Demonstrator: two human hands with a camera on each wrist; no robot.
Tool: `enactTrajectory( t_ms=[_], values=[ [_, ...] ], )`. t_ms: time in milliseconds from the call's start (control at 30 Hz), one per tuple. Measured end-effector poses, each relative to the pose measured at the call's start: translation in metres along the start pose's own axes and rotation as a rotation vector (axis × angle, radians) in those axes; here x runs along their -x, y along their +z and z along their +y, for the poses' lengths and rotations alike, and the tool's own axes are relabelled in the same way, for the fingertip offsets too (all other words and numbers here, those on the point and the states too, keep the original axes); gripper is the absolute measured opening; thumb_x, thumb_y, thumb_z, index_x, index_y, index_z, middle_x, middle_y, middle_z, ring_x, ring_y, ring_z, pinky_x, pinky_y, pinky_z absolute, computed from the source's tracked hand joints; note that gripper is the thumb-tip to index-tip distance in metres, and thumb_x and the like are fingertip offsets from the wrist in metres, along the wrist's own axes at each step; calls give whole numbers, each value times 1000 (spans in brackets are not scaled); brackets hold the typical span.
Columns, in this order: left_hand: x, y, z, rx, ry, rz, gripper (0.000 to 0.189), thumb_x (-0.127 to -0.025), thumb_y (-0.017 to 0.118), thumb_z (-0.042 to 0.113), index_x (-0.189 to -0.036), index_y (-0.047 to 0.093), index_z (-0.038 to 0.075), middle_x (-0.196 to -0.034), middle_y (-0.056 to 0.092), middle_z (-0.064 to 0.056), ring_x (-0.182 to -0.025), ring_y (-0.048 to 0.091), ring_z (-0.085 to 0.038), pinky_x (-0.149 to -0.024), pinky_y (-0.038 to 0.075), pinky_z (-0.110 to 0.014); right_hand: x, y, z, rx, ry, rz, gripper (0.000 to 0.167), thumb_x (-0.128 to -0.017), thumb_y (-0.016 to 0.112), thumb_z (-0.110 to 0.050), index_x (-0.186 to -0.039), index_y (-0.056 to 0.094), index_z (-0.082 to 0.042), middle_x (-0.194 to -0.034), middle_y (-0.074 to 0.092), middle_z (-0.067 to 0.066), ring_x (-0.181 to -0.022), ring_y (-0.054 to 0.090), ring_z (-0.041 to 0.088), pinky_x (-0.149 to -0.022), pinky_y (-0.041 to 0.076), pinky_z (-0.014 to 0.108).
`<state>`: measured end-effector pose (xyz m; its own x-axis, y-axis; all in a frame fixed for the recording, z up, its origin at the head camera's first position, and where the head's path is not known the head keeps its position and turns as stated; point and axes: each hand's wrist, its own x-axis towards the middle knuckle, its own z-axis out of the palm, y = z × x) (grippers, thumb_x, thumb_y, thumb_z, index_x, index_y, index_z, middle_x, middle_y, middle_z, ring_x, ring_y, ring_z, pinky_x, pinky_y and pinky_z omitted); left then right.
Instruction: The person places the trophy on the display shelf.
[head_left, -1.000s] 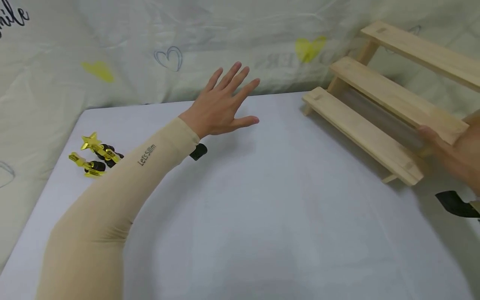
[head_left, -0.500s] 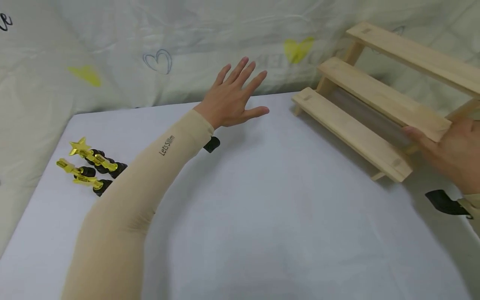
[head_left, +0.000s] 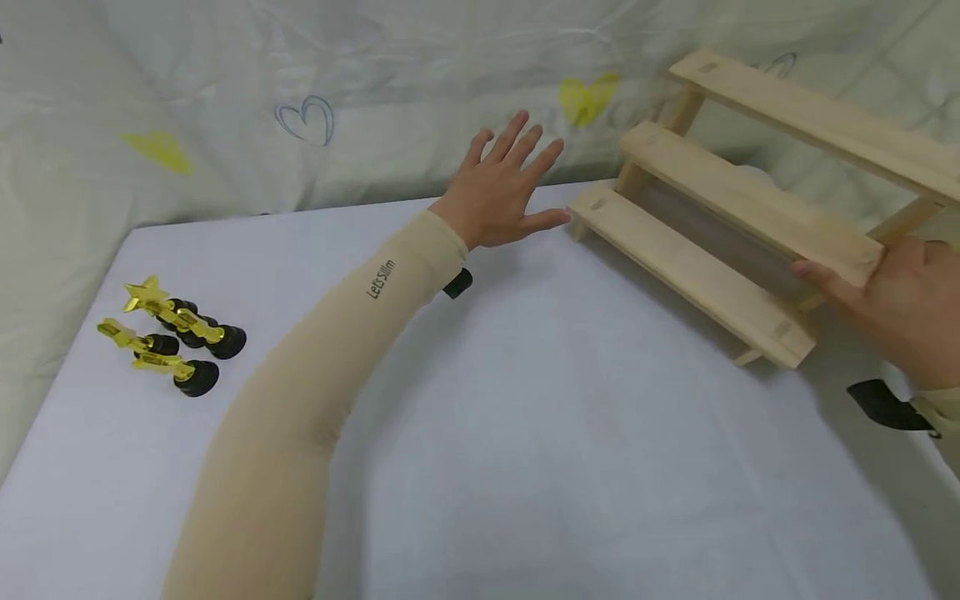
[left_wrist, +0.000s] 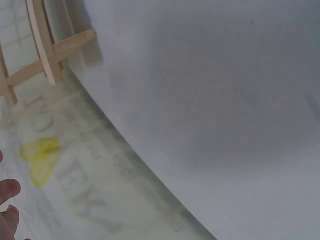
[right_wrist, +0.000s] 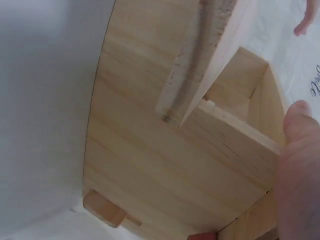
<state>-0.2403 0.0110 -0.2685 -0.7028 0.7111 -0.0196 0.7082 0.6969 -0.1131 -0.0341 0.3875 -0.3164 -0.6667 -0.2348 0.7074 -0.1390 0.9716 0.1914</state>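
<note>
On the table's [head_left: 562,433] right: three-step wooden shelf [head_left: 738,193].
Right hand [head_left: 906,315]: grasping the near end of the middle step [head_left: 750,200], the shelf running from this grip toward the table's far edge.
Left hand [head_left: 501,190]: released, fingers spread, near the table's far edge.

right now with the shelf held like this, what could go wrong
The right hand grips the wooden shelf near one end while the left hand is spread open by the far end, so the shelf could swing or tip. The left thumb looks close to the lowest step and might get knocked if the shelf shifts. The gold-topped trophies are bunched together, so a brush from the left sleeve could knock several.
</note>
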Motion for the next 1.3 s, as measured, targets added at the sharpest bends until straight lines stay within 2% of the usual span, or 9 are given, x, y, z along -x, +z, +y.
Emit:
enactTrajectory(
  t_ms=[33,100,200,400,600,733,833,1100,1300],
  values=[
    [-2,2,2,-1,2,-3,91,-98,24,82,-168,1,27,-177,3,-4,-165,-11,-25,-135,8,-55,-1,0,-1,-18,42,-14,94,-100,28,-78,-79,45,12,-55,33,30,-40,30,46,-36,14,41],
    [-5,6,6,-3,2,-10,93,-98,23,82,-168,-1,26,-177,2,-4,-165,-11,-25,-135,9,-55,-2,-1,-3,-57,153,-56,103,-90,26,-91,-65,37,9,-57,38,34,-42,34,50,-37,13,40],
    [-8,11,11,-4,9,-13,97,-97,24,83,-168,-2,23,-177,3,-3,-166,-10,-24,-134,10,-54,-1,-4,-4,-69,184,-108,111,-86,23,-95,-71,42,13,-60,42,37,-44,37,52,-37,16,43],
    [-14,16,20,18,20,-23,101,-96,24,85,-168,-4,20,-177,1,-3,-166,-10,-23,-135,10,-54,0,-8,-5,-65,121,-135,113,-89,23,-93,-76,48,17,-62,45,37,-45,40,52,-39,24,52],
    [-19,18,26,57,33,-18,102,-95,25,86,-168,-3,21,-178,1,-1,-166,-6,-22,-135,11,-55,2,-13,-5,-119,164,-214,119,-84,22,-97,-81,50,19,-65,48,39,-48,43,52,-41,27,52],
    [-19,21,26,80,41,-16,104,-93,25,88,-168,-5,21,-177,1,1,-166,-2,-21,-134,13,-54,2,-17,-5,-146,219,-322,116,-84,33,-95,-84,53,19,-67,50,38,-50,45,48,-40,28,47],
    [-20,20,27,76,52,-3,103,-94,23,88,-168,-6,22,-177,2,3,-166,-1,-19,-134,13,-53,-1,-19,-4,-153,207,-358,113,-86,41,-92,-86,54,20,-67,51,36,-51,46,45,-41,31,47],
    [-22,10,33,-5,111,59,101,-95,21,87,-167,16,16,-175,19,-1,-166,8,-21,-133,17,-47,-9,-23,-4,-182,255,-508,93,-85,67,-75,-88,55,17,-66,53,32,-53,49,41,-44,33,43],
    [-19,13,32,-1,141,128,99,-93,31,87,-153,41,8,-161,45,-9,-162,25,-26,-133,21,-42,-14,-16,-4,-200,219,-531,87,-83,73,-70,-87,53,15,-70,53,29,-56,50,37,-47,36,42]
  ],
)
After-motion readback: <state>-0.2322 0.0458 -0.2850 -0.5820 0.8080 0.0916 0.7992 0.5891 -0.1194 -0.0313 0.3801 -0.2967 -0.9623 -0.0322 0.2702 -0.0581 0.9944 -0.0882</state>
